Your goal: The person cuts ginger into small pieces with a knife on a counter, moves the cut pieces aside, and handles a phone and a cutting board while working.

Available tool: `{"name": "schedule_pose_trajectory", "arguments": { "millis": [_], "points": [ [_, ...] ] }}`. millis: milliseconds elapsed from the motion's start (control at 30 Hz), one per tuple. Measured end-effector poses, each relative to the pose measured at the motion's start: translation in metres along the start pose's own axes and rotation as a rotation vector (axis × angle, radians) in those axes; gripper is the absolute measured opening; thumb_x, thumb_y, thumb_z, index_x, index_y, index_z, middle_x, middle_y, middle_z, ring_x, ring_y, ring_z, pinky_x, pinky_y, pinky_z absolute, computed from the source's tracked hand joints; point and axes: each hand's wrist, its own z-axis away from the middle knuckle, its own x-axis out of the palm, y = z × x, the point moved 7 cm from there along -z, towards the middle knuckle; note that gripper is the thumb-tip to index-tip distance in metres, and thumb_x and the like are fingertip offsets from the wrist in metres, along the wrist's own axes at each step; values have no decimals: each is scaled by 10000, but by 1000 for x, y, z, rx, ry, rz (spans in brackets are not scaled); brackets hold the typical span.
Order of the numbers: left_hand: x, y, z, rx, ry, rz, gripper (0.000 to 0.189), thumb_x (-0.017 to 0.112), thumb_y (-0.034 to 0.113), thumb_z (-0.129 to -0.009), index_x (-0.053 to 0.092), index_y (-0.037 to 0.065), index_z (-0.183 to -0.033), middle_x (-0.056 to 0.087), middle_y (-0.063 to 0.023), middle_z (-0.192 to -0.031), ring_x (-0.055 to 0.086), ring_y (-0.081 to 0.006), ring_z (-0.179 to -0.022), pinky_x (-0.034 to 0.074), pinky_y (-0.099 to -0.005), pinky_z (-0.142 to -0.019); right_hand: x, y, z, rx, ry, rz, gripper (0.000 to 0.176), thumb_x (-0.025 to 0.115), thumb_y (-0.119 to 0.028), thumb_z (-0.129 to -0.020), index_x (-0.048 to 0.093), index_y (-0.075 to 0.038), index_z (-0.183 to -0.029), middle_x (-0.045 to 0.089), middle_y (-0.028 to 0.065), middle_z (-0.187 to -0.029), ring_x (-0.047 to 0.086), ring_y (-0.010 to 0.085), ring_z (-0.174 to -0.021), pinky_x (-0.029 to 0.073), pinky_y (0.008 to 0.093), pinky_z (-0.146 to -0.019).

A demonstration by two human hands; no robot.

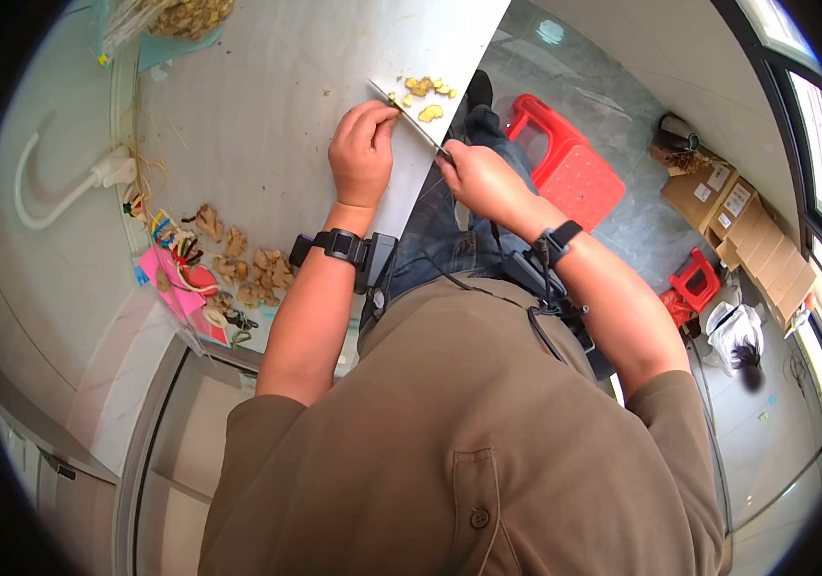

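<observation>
Right fingers (455,161) clench a knife (443,154); left fingers (369,115), curled by its blade (415,122), grasp unclear, risk cuts if it slips.

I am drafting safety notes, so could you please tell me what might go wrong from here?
The left hand is right beside the knife, so a slip might cut it. The slices lie near the edge of the table, so a nudge could push some off.
</observation>
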Motion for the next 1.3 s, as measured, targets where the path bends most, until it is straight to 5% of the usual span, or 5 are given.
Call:
{"name": "schedule_pose_trajectory", "arguments": {
  "millis": [333, 633, 767, 967, 1300],
  "points": [
    [1, -2, 5, -101, 44, 74, 130, 799, -11, -945, 799, 47, -1061, 792, -108, -1099, 765, -313, -986, 624, -396, -863, 5, 2, -5, 105, 27, -124, 330, 628, -285, -1106, 681, 39, -1076, 728, 328, -915, 718, 532, -921, 555, 610, -844],
    [3, -7, 9, -109, 57, 57, 138, 796, -16, -947, 777, 45, -1070, 792, -115, -1106, 770, -328, -995, 625, -396, -859, -10, -3, 7, 138, -29, -175, 481, 538, -422, -1178, 699, 13, -1051, 745, 252, -943, 735, 446, -908, 556, 507, -838],
    [3, -9, 9, -129, 46, 56, 122, 792, -4, -975, 796, 27, -1093, 801, -92, -1136, 784, -244, -965, 641, -339, -861, -13, 3, 17, 110, 8, -311, 513, 497, -422, -1186, 699, 21, -1022, 739, 283, -929, 718, 492, -944, 548, 543, -873],
    [2, -5, 7, -108, 49, 69, 132, 800, -11, -947, 784, 42, -1068, 790, -113, -1104, 770, -316, -981, 629, -388, -852, -8, 8, 15, 159, -3, -184, 518, 475, -410, -1194, 694, 20, -1005, 747, 296, -931, 723, 504, -943, 549, 580, -874],
    [2, -5, 7, -42, 44, -7, 128, 816, -3, -940, 796, 48, -1057, 800, -93, -1119, 781, -274, -970, 632, -362, -857, -2, 0, 6, 83, 49, 30, 455, 528, -366, -1167, 656, 19, -963, 723, 311, -849, 720, 527, -857, 565, 621, -793]
  ]
}}
